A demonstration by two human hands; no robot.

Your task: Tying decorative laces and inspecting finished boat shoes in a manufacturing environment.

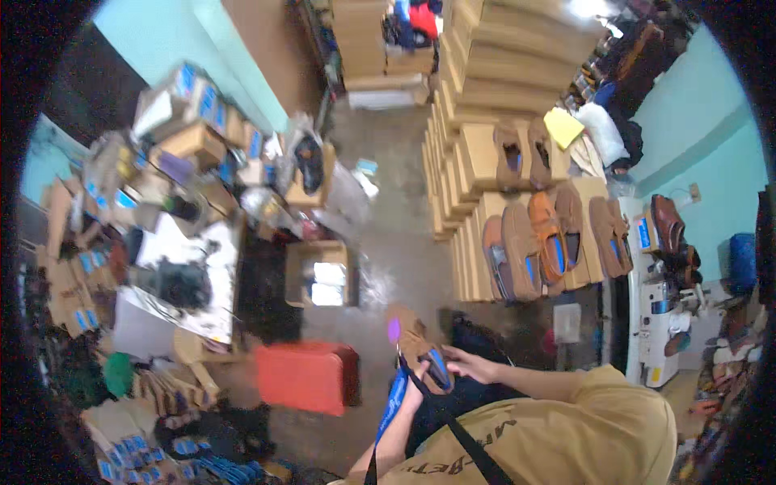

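Observation:
In front of my body I hold a brown shoe (421,349) with a blue patch inside its opening. My left hand (413,395) grips it from below, and its fingers are partly covered by the shoe. At the heel end, my right hand (475,365) has its fingers closed against the side of the same shoe. A round purple piece (394,330) shows beside the toe. A blue strap (394,402) hangs along my left forearm.
Stacked cardboard boxes (517,48) rise ahead to the right, with several brown shoes (520,250) on the nearer ones. A red box-like stool (301,376) stands left of me. Beyond it is an open carton (317,275). A sewing machine (651,323) is at the right.

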